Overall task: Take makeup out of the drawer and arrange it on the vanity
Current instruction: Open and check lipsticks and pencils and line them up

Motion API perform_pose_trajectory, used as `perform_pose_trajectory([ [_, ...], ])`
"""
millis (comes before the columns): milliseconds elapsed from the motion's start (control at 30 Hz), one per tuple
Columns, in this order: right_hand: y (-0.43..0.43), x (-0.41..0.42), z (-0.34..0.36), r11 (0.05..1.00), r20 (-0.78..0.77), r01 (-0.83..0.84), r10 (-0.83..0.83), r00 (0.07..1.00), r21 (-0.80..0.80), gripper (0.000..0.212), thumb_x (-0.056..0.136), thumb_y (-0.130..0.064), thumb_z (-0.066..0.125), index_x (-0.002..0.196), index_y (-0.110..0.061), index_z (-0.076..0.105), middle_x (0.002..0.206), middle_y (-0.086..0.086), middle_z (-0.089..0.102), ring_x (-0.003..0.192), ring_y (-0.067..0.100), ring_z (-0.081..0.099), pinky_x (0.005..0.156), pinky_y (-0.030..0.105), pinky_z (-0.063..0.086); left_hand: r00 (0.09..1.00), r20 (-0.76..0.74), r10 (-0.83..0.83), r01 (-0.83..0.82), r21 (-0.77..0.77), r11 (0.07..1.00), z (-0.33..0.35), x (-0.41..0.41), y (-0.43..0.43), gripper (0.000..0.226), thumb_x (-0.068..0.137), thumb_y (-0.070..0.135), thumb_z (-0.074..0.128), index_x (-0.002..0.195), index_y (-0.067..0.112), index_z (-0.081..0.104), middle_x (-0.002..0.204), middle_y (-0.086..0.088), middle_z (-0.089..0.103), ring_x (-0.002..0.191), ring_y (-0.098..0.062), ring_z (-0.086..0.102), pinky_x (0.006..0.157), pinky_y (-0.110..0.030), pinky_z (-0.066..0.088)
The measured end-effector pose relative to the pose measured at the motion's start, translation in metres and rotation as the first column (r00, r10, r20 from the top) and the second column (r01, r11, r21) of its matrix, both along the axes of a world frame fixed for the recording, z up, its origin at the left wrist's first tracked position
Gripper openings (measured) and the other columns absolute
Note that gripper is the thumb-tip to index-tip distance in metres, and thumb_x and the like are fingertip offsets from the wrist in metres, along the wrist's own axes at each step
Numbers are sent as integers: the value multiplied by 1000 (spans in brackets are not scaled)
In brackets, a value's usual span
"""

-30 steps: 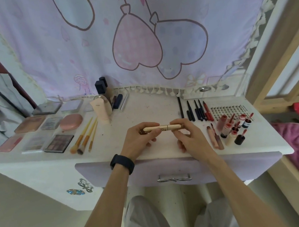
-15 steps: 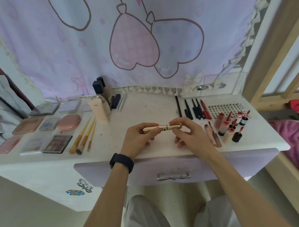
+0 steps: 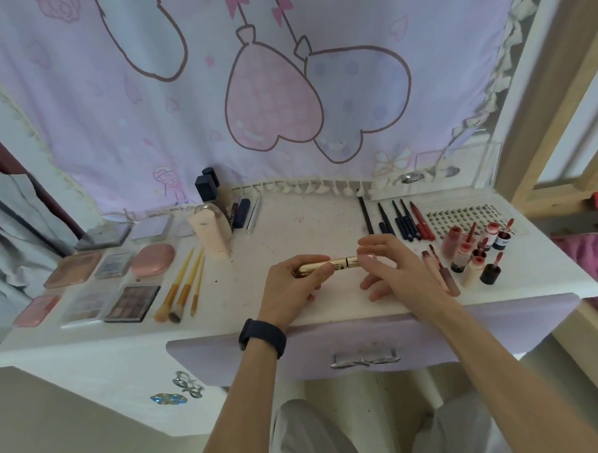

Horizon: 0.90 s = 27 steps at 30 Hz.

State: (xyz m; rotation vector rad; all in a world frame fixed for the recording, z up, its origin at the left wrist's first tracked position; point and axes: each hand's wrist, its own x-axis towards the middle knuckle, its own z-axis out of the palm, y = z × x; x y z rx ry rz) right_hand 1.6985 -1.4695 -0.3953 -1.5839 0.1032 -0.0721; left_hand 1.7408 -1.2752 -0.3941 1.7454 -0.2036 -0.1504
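Head: left hand (image 3: 288,290) hides tube (image 3: 343,261) end.

Above mid tabletop (image 3: 301,226): tube (image 3: 340,264), left hand (image 3: 290,288) on its L end, right hand (image 3: 395,270) on R end. L of tube: brushes (image 3: 185,286), palettes (image 3: 131,302) further L. Behind-L: bottles (image 3: 207,187). Behind-R: pencils (image 3: 403,221) in a row. R: lip glosses (image 3: 470,256). In front, below: drawer (image 3: 364,336).

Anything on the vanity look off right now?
Nothing spilled. The white vanity top has faint reddish smudges mid-surface, and among the standing red lip gloss bottles two pinkish tubes lie flat. The gold cylindrical tube is held level by the left hand and right hand.
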Motion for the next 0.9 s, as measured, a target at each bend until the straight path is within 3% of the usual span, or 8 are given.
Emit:
perform_pose_trajectory([
  [100,4,3,6,999,-81,26,-28,996,-21,29,96,-41,63,114,-19,62,97,2,72,60,20,65,54,31,57,1000,6,-4,4,12,1000,1,0,1,13,85,25,77,98,24,77,85,-2,76,66,-5,61,56,-18,50],
  [200,7,4,4,997,-81,48,-52,995,-57,27,101,-38,57,102,-13,65,76,6,69,52,17,57,48,30,52,1000,3,-11,11,11,1000,2,1,2,13,86,24,76,99,25,77,87,-2,76,67,-5,62,58,-18,51],
  [367,2,0,-3,997,22,17,-15,1000,-79,13,98,-10,61,108,-18,64,108,4,67,66,19,66,56,30,56,1000,7,-6,6,26,1000,0,1,1,13,86,24,76,99,23,77,87,-2,76,66,-4,61,58,-18,51],
  [467,3,0,-1,998,-14,33,-33,999,-55,27,96,-23,67,121,-23,58,117,-4,63,71,22,71,57,29,57,1000,7,-1,1,28,1000,-1,0,0,13,86,25,76,99,23,77,86,-2,76,65,-4,60,57,-18,49],
  [567,8,3,3,993,-80,45,-54,995,-112,30,97,-46,61,109,-19,61,89,2,72,57,20,63,49,28,52,1000,-6,4,-4,5,1000,0,0,0,14,85,26,77,99,23,77,87,-3,76,65,-4,60,57,-18,49],
  [633,9,3,0,988,-63,40,-50,997,-152,29,100,-44,55,97,-16,63,74,4,66,52,16,56,46,29,48,1000,-14,-5,5,0,1000,1,0,1,14,86,25,76,99,22,77,87,-3,76,65,-3,60,56,-18,49],
  [800,1,-1,-4,991,34,-7,12,999,-132,12,98,-8,61,104,-18,64,105,9,63,64,15,64,54,26,53,1000,1,8,-8,10,1000,0,0,-1,12,86,24,76,98,22,77,86,-2,77,64,-4,60,55,-17,48],
  [900,0,-1,0,999,-6,-14,14,1000,-49,21,96,-18,67,116,-20,62,116,0,62,71,20,70,58,28,56,1000,0,6,-6,2,1000,0,0,-1,12,87,25,75,98,22,77,87,-3,77,64,-5,59,54,-18,48],
])
